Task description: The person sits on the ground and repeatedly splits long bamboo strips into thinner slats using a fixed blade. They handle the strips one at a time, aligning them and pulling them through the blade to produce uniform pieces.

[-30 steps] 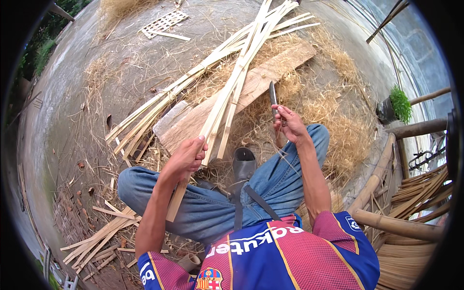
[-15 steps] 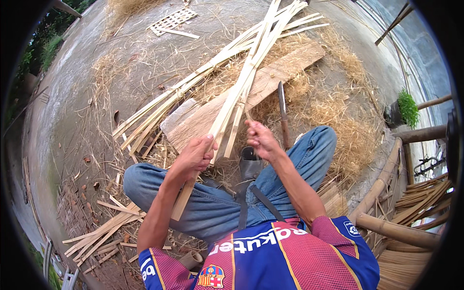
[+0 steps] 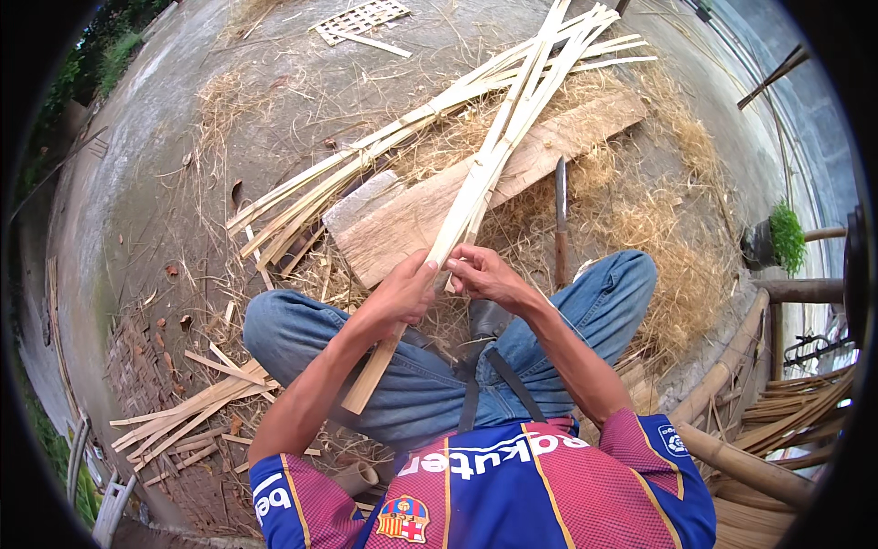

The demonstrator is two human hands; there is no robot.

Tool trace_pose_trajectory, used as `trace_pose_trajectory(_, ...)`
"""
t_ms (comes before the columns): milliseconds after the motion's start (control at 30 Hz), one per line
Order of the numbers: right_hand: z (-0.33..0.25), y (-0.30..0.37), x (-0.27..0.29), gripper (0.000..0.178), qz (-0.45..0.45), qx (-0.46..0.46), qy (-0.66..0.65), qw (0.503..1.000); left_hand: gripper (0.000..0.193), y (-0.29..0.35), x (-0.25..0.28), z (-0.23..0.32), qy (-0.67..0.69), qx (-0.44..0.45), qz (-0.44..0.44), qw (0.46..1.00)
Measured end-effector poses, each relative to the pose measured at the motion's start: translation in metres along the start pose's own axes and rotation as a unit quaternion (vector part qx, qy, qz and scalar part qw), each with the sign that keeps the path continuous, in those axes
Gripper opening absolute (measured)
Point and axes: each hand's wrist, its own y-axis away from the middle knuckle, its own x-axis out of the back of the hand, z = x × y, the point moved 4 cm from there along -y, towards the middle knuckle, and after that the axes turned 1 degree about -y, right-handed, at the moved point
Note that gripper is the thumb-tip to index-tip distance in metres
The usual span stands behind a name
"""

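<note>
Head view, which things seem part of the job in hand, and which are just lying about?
Likely part of the job:
pale strips, gripped in the left hand, right hand at them
plank beneath them
knife, lying untouched

Seemingly just lying about:
shavings
lattice
short sticks

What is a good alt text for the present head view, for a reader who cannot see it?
A seated person in blue jeans grips long, pale, bamboo-like strips in the left hand, with the right hand beside it. The strips cross a light-brown wooden plank; a brown-handled, grey-bladed knife and curly, straw-coloured shavings lie to the right.
</note>
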Motion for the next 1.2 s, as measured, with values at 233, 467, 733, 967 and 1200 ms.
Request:
trace_pose_trajectory(233, -0.044, 0.024, 0.004, 0.022, 0.058, 0.168, 0.457, 0.872, 0.04, -0.007, 0.002, -0.007, -0.082, -0.031, 0.061, 0.994)
trace_pose_trajectory(467, -0.075, 0.008, -0.026, 0.018, -0.012, 0.416, 0.719, 0.556, 0.031, -0.012, 0.004, -0.007, -0.193, -0.074, 0.082, 0.975)
trace_pose_trajectory(733, -0.075, -0.017, -0.021, 0.012, -0.016, 0.366, 0.728, 0.58, 0.026, -0.019, 0.007, -0.012, -0.182, -0.119, 0.096, 0.971)
trace_pose_trajectory(967, -0.08, -0.031, -0.032, 0.011, -0.106, 0.202, 0.676, 0.701, 0.028, -0.017, 0.003, -0.004, -0.209, -0.086, 0.154, 0.962)
trace_pose_trajectory(1200, -0.084, -0.016, -0.025, 0.018, -0.136, 0.404, 0.7, 0.573, 0.029, -0.022, 0.009, -0.003, -0.185, -0.09, 0.175, 0.963)
